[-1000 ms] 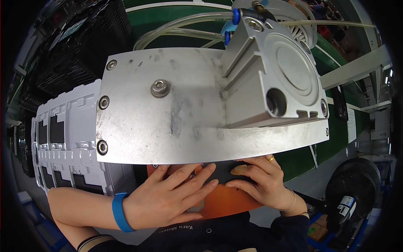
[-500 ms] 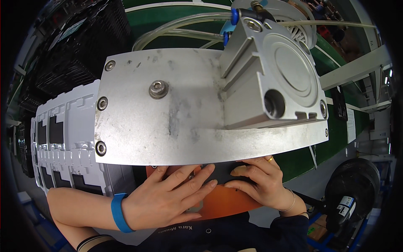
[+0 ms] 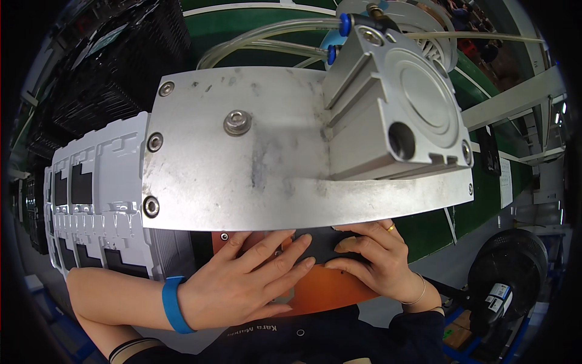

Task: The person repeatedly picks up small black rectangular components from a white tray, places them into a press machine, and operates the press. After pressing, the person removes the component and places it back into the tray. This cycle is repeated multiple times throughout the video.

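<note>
A silver metal plate (image 3: 291,194) with a pneumatic cylinder (image 3: 418,97) on top fills the middle and hides part of what lies below it. Under its near edge an orange fixture (image 3: 327,291) shows, with a dark flat piece (image 3: 321,246) on it. My left hand (image 3: 242,279) lies over the fixture's left part, fingers stretched and apart, their tips at the dark piece. My right hand (image 3: 376,258) is bent round the dark piece's right end, thumb toward me and fingers opposite. Some of its fingertips pass beneath the plate.
White trays (image 3: 115,151) with black flat pieces in their pockets are stacked at left, black crates (image 3: 115,67) behind them. Clear air hoses (image 3: 273,33) run to the cylinder. A black fan (image 3: 509,279) stands at right, beside the green table (image 3: 424,236).
The view has shifted slightly, so the plate and cylinder appear a little higher and farther right. Both hands stay nearly in place.
</note>
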Demonstrator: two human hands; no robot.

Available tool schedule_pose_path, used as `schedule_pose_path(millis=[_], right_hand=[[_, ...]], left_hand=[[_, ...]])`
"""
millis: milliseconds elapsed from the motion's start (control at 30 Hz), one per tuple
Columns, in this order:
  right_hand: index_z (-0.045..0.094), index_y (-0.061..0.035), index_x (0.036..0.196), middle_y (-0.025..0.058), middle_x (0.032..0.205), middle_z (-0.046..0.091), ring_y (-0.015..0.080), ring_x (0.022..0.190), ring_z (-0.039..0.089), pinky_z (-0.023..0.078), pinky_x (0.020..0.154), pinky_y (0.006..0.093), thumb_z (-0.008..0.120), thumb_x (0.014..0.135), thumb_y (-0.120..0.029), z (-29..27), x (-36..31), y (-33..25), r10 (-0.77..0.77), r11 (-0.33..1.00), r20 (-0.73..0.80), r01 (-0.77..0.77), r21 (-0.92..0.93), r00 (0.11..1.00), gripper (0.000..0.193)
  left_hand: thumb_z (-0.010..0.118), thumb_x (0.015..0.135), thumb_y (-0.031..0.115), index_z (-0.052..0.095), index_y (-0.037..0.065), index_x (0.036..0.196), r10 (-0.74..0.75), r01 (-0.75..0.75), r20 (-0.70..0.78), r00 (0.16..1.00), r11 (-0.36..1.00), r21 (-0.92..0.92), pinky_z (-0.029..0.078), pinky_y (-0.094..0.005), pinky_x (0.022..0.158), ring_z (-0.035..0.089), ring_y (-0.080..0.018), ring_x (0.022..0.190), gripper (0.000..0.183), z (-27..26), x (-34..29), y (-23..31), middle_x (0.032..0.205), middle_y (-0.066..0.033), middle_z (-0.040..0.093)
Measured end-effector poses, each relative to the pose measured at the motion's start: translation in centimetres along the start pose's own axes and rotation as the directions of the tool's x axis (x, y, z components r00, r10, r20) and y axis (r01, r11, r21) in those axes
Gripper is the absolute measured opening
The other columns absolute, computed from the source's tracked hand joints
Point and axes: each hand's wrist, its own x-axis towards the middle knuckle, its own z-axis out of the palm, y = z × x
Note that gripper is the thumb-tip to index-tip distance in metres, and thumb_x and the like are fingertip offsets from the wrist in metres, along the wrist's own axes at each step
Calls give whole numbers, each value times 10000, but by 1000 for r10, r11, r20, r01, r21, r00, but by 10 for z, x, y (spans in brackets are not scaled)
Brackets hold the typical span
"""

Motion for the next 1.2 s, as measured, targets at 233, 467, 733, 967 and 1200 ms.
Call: schedule_pose_path(millis=[233, 467, 733, 967, 1200], right_hand=[[638, -86, 866, 72, 1158, 604, 262, 995, 536, 433, 850, 354, 821, 713, -170, -4, 6, 1, 14, 998, 85, -19, 63, 996, 252], [593, -86, 993, 81, 1112, 567, 289, 1053, 549, 413, 901, 370, 799, 726, -104, -16, 13, -6, 80, 988, 200, -105, 116, 976, 338], [570, -58, 990, 16, 963, 599, 103, 849, 588, 504, 731, 243, 795, 723, 33, -34, 2, -8, 485, 703, 325, -583, 408, 812, 361], [581, -89, 878, 6, 874, 702, 89, 803, 681, 540, 652, 211, 772, 767, 50, -51, -7, 19, 631, 300, 430, -714, 632, 646, 261], [575, -115, 929, -14, 905, 721, 80, 832, 700, 514, 604, 180, 777, 808, -12, -53, -15, 27, 587, 167, 487, -685, 709, 647, 257]], left_hand=[[622, 868, 552, 513, 147, 1394, 20, -19, -23, 1000, 1000, 18, 298, -532, 1103, 379, -342, 1384, 673, -1, 0, -3, 1495, -130, 421], [629, 867, 543, 516, 150, 1386, 162, -160, -70, 984, 986, 36, 330, -523, 1084, 406, -343, 1363, 661, -1, -4, 2, 1488, -142, 427], [661, 852, 519, 542, 147, 1350, 215, -210, -69, 974, 974, 83, 342, -519, 1081, 399, -350, 1366, 633, -1, -10, 12, 1487, -138, 426], [670, 844, 517, 550, 137, 1341, 234, -225, -46, 971, 963, 150, 329, -520, 1091, 397, -346, 1366, 636, 0, -12, 15, 1487, -143, 417], [676, 845, 490, 587, 116, 1288, 232, -223, -71, 970, 968, 116, 336, -503, 1090, 415, -345, 1349, 587, -1, -12, 14, 1466, -149, 437]])
